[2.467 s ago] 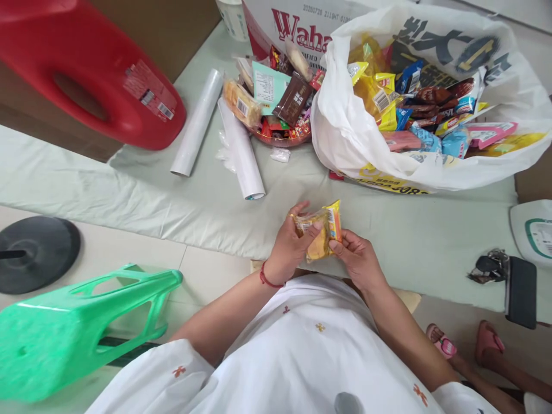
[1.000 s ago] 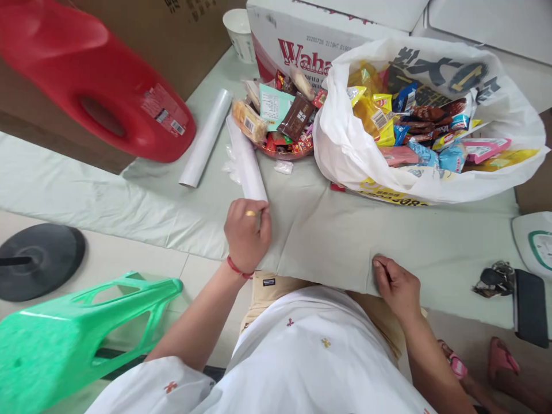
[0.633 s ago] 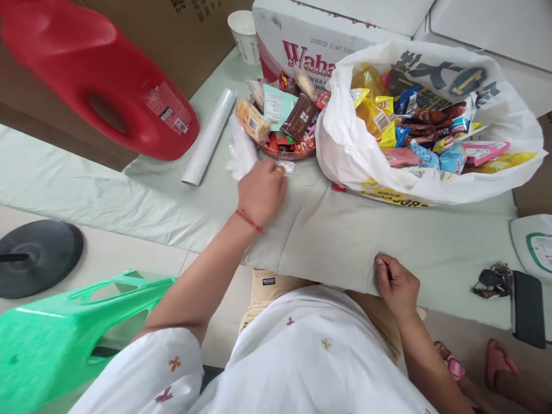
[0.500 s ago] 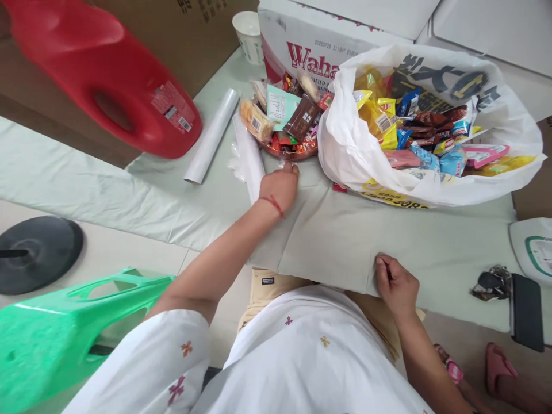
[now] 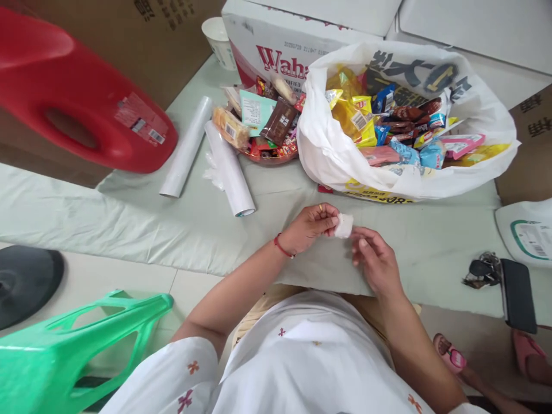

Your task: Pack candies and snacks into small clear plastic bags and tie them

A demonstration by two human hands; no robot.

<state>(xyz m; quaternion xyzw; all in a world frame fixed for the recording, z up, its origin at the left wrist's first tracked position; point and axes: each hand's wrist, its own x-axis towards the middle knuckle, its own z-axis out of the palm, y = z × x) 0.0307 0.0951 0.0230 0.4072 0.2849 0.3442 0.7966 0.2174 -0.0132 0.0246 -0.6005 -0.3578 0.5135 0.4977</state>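
My left hand [image 5: 311, 226] pinches a small white packet [image 5: 344, 225] over the pale green cloth [image 5: 181, 213]. My right hand [image 5: 376, 261] sits just to the packet's right, its fingertips at the packet's edge. A red bracelet is on my left wrist. Beyond my hands lie a red bowl [image 5: 268, 158] heaped with wrapped snacks and a big white plastic bag [image 5: 332, 155] full of colourful snack packs.
Two white rolls [image 5: 186, 147] [image 5: 229, 169] lie left of the bowl. A red jug [image 5: 77, 112] lies at the far left, a green plastic stool [image 5: 64, 351] lower left. A cardboard box [image 5: 276, 40] and paper cup [image 5: 215, 34] stand behind. Keys and a black phone [image 5: 517, 296] lie at right.
The yellow snack pack left my hands. My left hand reached to the bowl's front edge, took the small white packet and brought it back. My right hand rose from the cloth to meet it.
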